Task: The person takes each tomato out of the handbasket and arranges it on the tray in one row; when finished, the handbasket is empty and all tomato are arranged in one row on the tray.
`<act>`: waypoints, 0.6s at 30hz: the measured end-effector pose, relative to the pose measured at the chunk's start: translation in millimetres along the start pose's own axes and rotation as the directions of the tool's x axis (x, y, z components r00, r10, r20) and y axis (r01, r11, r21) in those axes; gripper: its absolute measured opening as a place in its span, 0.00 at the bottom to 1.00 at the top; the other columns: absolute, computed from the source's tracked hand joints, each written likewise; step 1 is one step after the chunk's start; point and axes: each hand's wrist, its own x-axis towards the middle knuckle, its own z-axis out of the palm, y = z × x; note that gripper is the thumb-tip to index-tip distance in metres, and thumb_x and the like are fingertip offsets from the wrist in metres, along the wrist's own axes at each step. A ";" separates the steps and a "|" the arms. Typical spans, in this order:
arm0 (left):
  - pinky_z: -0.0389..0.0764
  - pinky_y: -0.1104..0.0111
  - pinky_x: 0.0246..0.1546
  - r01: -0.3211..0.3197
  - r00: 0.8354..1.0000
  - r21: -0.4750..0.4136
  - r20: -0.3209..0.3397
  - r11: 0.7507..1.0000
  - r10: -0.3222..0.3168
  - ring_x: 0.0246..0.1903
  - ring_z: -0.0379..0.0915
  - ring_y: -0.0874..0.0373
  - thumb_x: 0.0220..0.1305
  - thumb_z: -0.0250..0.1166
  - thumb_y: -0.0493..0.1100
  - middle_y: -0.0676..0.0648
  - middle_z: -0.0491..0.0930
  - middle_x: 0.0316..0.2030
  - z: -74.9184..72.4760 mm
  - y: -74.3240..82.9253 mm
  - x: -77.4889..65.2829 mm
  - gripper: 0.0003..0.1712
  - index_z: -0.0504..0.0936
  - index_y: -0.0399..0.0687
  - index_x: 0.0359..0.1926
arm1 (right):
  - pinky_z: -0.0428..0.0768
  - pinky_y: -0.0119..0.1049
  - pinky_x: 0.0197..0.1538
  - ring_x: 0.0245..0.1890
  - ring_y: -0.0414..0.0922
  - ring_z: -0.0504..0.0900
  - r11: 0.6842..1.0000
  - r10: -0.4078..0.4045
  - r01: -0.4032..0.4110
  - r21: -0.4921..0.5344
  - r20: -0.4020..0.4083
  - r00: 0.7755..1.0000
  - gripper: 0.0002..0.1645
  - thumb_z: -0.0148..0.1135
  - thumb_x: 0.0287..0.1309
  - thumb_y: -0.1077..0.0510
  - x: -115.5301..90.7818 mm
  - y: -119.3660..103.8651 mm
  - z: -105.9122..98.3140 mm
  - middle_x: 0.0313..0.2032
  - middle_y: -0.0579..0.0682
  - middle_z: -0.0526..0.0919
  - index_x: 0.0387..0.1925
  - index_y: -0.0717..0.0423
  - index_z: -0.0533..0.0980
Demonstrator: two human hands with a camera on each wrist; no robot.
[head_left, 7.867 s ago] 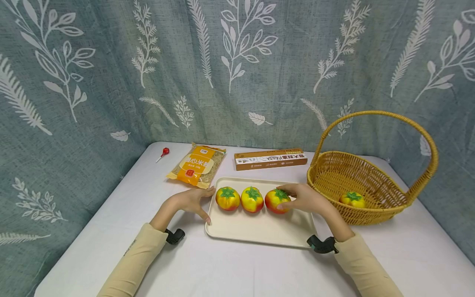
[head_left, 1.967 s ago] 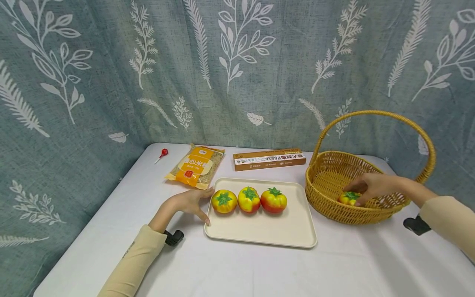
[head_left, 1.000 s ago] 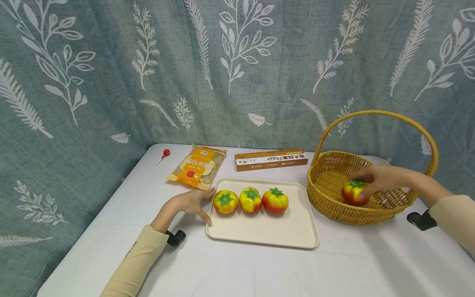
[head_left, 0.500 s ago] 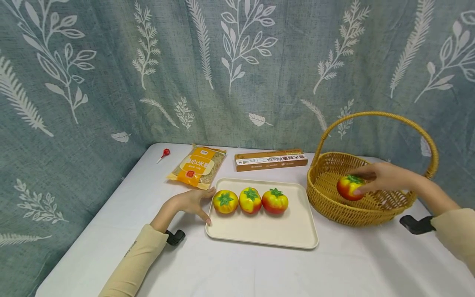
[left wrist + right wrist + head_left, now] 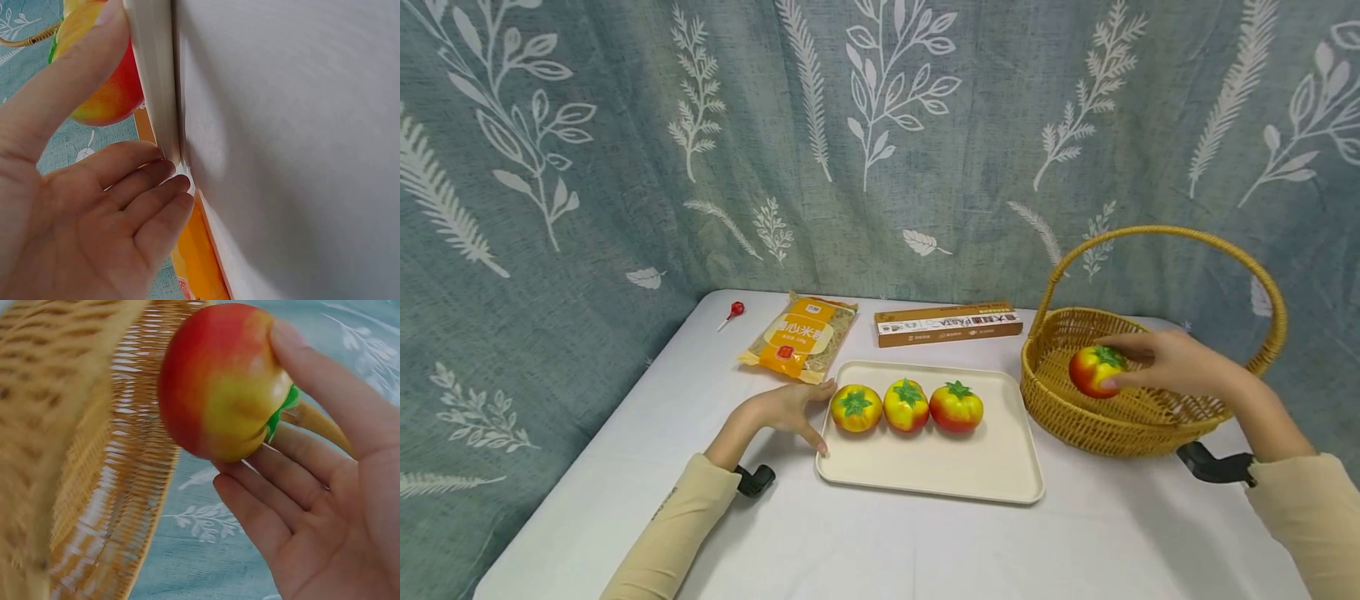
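My right hand (image 5: 1172,362) pinches a red and yellow tomato with a green leafy top (image 5: 1093,372) between thumb and fingers. It holds the tomato at the basket's opening, raised off the woven bottom; the right wrist view shows the tomato (image 5: 219,381) beside the wicker wall. Three similar tomatoes, left (image 5: 857,409), middle (image 5: 907,406) and right (image 5: 957,407), stand in a row on a cream tray (image 5: 925,468). Along the tray's left rim rests my left hand (image 5: 781,410), thumb and fingers spread. In the left wrist view its fingertips touch the tray edge (image 5: 156,94).
The wicker basket (image 5: 1105,433) with a tall arched handle stands right of the tray. Behind the tray lie a pasta box (image 5: 947,325) and an orange noodle bag (image 5: 801,335). A red lollipop (image 5: 737,308) lies at the back left. A patterned curtain (image 5: 880,217) closes off the back.
My right hand has gone from the right tomato on the tray into the basket, gripped the tomato there and raised it, shifting left. The left hand stays at the tray's rim.
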 end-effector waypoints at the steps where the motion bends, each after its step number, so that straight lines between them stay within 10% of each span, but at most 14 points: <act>1: 0.53 0.56 0.69 -0.003 1.000 0.000 -0.001 1.000 0.003 0.71 0.50 0.48 0.39 0.81 0.54 0.42 0.54 0.72 0.2 0.2 0.5 0.62 0.59 0.38 0.72 | 0.79 0.53 0.43 0.49 0.61 0.78 1.000 0.010 -0.010 0.008 -0.011 1.000 0.43 0.69 0.54 0.41 -1.3 -0.5 -0.2 0.56 0.68 0.75 0.64 0.63 0.69; 18: 0.54 0.56 0.69 -0.005 1.000 0.006 -0.006 1.000 0.005 0.70 0.50 0.48 0.39 0.81 0.54 0.43 0.55 0.72 1.3 -1.0 1.4 0.62 0.59 0.38 0.71 | 0.70 0.66 0.52 0.56 0.67 0.72 0.992 0.090 -0.068 0.110 -0.202 0.975 0.45 0.68 0.53 0.39 -4.6 -27.6 16.6 0.59 0.70 0.72 0.66 0.57 0.68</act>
